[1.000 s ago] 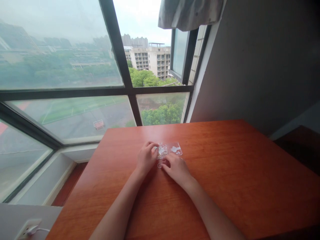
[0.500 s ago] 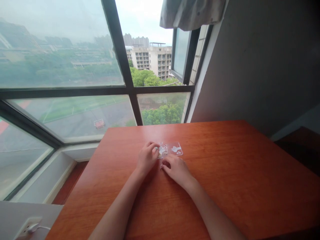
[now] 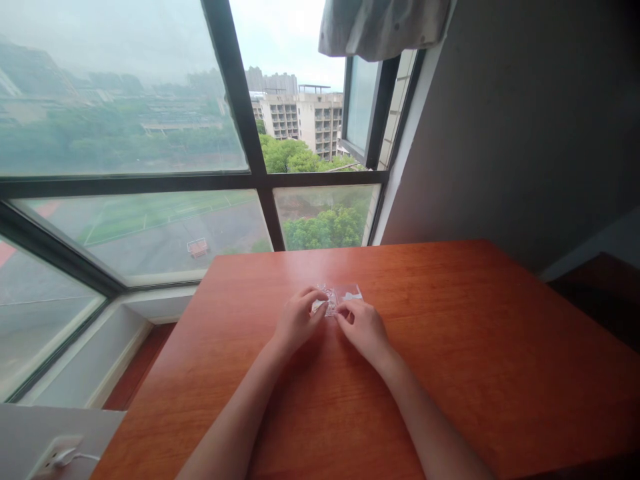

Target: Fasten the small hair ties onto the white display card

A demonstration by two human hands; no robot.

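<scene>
Hands: left hand [image 3: 296, 321] and right hand [image 3: 367, 328], fingertips pinching small clear plastic printed charm [image 3: 332, 304] from both sides, steadied low over reddish-brown wooden table [image 3: 500, 347]; second clear piece [image 3: 350, 291] just beyond.

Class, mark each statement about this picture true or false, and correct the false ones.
1. Both hands are at a small clear plastic piece on the table. True: the left hand and right hand meet at the clear plastic piece.
2. The table is white. False: it is reddish-brown wood.
3. A window lies beyond the table's far edge. True.
4. The right hand rests alone near the table's right edge. False: it is at the middle, close to the left hand.
5. A plug sits in a wall socket at lower left. True.
</scene>
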